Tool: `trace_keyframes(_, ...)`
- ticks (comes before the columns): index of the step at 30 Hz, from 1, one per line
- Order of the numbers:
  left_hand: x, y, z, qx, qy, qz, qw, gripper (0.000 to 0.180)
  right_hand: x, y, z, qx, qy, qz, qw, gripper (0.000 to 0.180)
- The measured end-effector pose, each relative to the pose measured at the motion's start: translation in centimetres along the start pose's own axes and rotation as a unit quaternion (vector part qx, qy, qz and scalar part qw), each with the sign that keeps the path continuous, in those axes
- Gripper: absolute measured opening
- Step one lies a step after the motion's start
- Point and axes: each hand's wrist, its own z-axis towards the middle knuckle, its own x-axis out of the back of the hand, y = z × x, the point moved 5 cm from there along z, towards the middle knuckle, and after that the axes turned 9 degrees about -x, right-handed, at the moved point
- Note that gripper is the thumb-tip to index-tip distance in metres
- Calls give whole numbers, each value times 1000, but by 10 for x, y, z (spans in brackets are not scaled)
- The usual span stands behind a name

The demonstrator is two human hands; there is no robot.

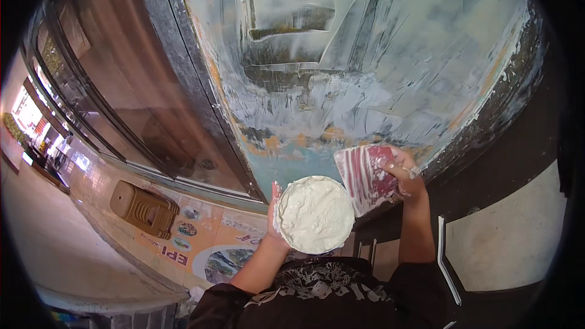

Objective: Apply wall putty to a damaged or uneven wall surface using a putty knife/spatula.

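My left hand (pixel 275 219) grips the side of a round tub (pixel 315 251) at chest height. Thick white putty (pixel 314 212) fills it, with an uneven, dabbed surface. Just right of the tub, my right hand (pixel 407 173) is closed round a flat reddish putty spreader (pixel 365 178), streaked with white putty. White also smears my right fingers. In front rises a blue-grey wall panel (pixel 390 100), coated unevenly with wet white putty. Dark and orange patches show through low on it, above a bluish strip.
Left of the panel stands a brown-framed glass door or window (pixel 140 97). A brown plastic stool (pixel 143 209) rests on a printed orange banner (pixel 183 240) at the lower left. Dark trim (pixel 518 122) borders the panel's right side, beside a pale surface (pixel 506 231).
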Motion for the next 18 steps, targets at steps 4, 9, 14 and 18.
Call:
trace_keyframes(4, -2, 0, 3, -13, -10, -5, 1000, 92, -6, -1, 2, -16, -26, -110, 993, 26)
trace_keyframes(9, 4, 3, 2, -50, 44, 84, 994, 96, -7, -10, -1, 36, 72, 5, 997, 17)
trace_keyframes(14, -2, 11, 4, -55, 12, 21, 998, 95, -34, -33, -11, 399, -89, -277, 870, 11)
trace_keyframes(18, -3, 28, 0, -82, 27, 51, 995, 95, -61, -43, -25, 301, 64, -423, 852, 35)
